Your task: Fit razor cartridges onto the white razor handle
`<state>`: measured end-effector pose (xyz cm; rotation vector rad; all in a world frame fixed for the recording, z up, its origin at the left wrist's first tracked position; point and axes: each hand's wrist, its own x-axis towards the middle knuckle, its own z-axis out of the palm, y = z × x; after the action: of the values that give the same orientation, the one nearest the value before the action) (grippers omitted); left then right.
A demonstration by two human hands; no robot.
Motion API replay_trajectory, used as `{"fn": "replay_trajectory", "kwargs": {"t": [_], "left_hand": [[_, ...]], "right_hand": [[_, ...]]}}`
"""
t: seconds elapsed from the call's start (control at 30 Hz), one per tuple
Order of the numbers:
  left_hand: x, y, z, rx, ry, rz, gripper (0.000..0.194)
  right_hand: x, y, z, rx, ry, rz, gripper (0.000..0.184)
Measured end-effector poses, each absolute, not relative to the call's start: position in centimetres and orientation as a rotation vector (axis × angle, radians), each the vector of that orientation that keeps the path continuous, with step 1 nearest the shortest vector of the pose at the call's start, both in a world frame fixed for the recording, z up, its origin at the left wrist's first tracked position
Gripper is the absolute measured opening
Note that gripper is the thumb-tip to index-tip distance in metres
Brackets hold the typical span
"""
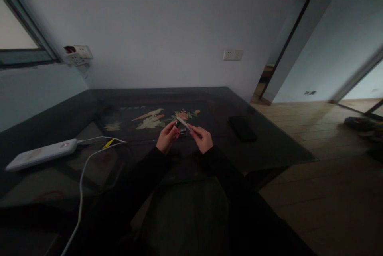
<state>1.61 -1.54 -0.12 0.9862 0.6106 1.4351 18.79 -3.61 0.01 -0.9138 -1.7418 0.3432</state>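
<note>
Dark glossy tabletop (pixel 275 148) set against a pale wall (pixel 158 28), dim light, bird-and-flower picture (pixel 149 120) seen on the surface. Slim pale piece (pixel 183 123) is held tilted just above the table, between the two hands. Its lower end is pinched in the right hand (pixel 203 139), fingers nearly closed; a small dark piece (pixel 177 123) is gripped at its upper end in the left hand (pixel 166 138), fingertips drawn together. Whether the two pieces are joined cannot be told. Pale piece judged light, stiff, probably smooth, so slipping is possible; best held by the edges near its ends, without bending. Small shiny object (pixel 182 132) is seen close beneath, partly hidden by the fingers, and could be knocked. Black flat object (pixel 242 128) is placed to the right, well apart. White block (pixel 42 154) lies far left, with white cable (pixel 81 184) and yellow tag (pixel 108 143) nearer; neither hand is obstructed by them.
</note>
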Motion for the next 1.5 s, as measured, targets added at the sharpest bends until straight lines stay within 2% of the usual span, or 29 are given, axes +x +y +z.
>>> {"fn": "replay_trajectory", "kwargs": {"t": [0.23,0.5,0.9,1.3,1.5], "left_hand": [[1.6,-1.6,-0.1,0.976,0.613,1.443,0.051],[1.5,-1.9,0.6,0.963,0.618,1.469,0.041],[1.6,-1.2,-0.5,0.998,0.630,1.459,0.057],[1.6,-1.8,0.5,1.004,0.641,1.482,0.043],[1.6,-1.6,0.2,1.023,0.637,1.487,0.047]], "right_hand": [[18.7,-3.7,-0.1,-0.873,-1.761,0.395,0.034],[18.5,-4.4,0.4,-0.816,-1.835,0.485,0.034],[18.8,-3.4,-0.4,-0.914,-1.719,0.448,0.035],[18.4,-4.4,-0.1,-0.849,-1.778,0.668,0.041],[18.3,-4.1,-0.3,-0.898,-1.728,0.666,0.041]]}}
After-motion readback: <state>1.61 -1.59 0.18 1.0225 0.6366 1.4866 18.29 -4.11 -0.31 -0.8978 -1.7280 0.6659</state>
